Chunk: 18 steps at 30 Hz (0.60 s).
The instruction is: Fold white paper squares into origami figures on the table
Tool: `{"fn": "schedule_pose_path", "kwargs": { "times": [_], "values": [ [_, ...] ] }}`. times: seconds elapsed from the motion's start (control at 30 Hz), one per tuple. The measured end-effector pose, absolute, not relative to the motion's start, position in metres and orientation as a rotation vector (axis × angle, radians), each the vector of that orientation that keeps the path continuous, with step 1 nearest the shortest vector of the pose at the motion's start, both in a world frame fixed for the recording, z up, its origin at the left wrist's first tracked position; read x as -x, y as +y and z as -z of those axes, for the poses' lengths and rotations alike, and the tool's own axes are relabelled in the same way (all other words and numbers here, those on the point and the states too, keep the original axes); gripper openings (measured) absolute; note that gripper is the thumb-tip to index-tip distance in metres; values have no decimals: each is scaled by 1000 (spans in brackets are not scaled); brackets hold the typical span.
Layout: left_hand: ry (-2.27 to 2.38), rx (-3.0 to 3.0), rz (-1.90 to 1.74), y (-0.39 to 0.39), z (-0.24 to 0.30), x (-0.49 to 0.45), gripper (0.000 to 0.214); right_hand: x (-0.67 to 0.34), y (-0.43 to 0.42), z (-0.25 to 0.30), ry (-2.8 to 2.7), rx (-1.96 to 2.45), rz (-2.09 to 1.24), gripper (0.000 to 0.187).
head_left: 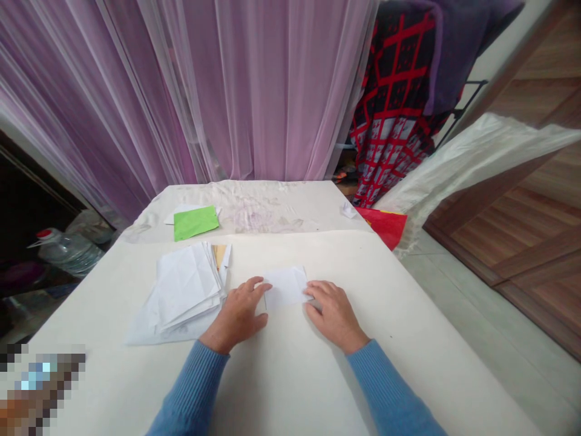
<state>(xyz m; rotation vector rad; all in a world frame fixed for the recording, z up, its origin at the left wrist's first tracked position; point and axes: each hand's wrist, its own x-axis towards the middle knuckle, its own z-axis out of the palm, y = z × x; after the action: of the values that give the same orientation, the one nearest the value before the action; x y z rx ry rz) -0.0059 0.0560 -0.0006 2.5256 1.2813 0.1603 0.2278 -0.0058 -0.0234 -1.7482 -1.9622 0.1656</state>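
Note:
A small white rectangle of paper (285, 287) lies flat on the table between my hands. My left hand (240, 307) rests at its left edge, fingertips touching the paper and thumb spread apart below. At the right edge, my right hand (333, 312) touches the paper with its fingertips, thumb held a little away from the fingers. Neither hand appears to grip the sheet. Left of my left hand sits a stack of white papers (186, 287), slightly fanned, with a yellowish piece (219, 255) showing at its upper right.
A green paper (196, 223) lies on a white sheet at the table's far left. Near the far right edge are a crumpled white paper (348, 210) and a red bag (385, 225). A water bottle (68, 251) stands beyond the left edge; purple curtains (254, 91) hang behind.

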Motion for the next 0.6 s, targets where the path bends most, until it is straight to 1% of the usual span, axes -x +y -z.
{"fn": "schedule_pose_path", "kwargs": {
  "times": [0.2,0.47,0.53,0.6],
  "values": [
    [1229,-2687,-127,50,-7,0,55,-226,-6,19,-2046,1800,-184,34],
    [1219,-2680,-235,58,2,3,43,-227,-4,23,-2062,1783,-181,37],
    [1198,-2671,-243,58,2,4,45,-229,-4,24,-2057,1805,-195,42],
    [1194,-2661,-233,57,1,4,48,-231,-4,27,-2036,1857,-215,52]
  ]
}}
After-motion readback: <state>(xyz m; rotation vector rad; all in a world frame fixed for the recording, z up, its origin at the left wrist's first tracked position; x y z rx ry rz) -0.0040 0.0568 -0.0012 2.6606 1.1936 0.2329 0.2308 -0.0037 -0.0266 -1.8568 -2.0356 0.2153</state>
